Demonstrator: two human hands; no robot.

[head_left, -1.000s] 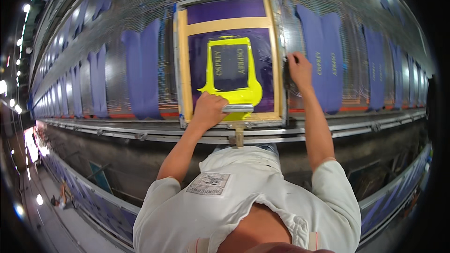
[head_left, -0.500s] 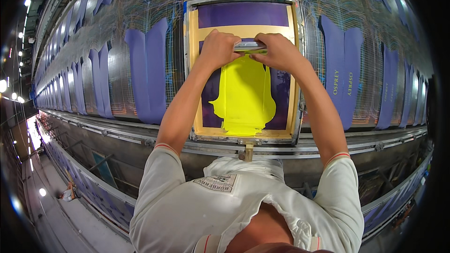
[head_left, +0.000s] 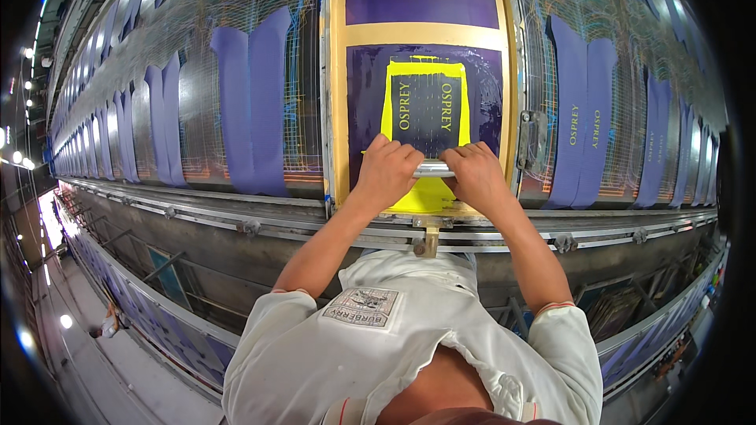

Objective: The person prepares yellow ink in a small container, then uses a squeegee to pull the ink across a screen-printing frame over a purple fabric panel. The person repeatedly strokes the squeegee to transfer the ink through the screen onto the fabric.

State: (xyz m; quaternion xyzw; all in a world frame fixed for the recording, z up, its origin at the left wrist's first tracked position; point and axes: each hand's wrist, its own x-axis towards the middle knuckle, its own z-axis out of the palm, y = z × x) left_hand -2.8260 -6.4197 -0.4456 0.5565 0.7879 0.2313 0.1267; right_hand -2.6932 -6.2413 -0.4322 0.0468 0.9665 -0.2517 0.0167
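Observation:
A silver-handled squeegee lies across the near part of a screen-printing frame. My left hand is closed round its left end, and my right hand grips the right end. Fluorescent yellow ink is pooled just on the near side of the squeegee. Beyond it, thin yellow bands edge a dark wiped area of the purple mesh, where two lines of small yellow lettering show. Tan tape borders the mesh. The squeegee's blade is hidden by the hands and handle.
Purple-blue fabric pieces lie in rows on the long print table. Pieces to the right carry yellow lettering. A metal rail with clamps runs along the near edge; a brass-coloured bracket meets the frame there. Another person is far left.
Both hands have drawn the squeegee from the far part of the mesh toward me. The broad yellow ink patch has been swept nearer, uncovering the lettering. The frame appears shifted slightly in view.

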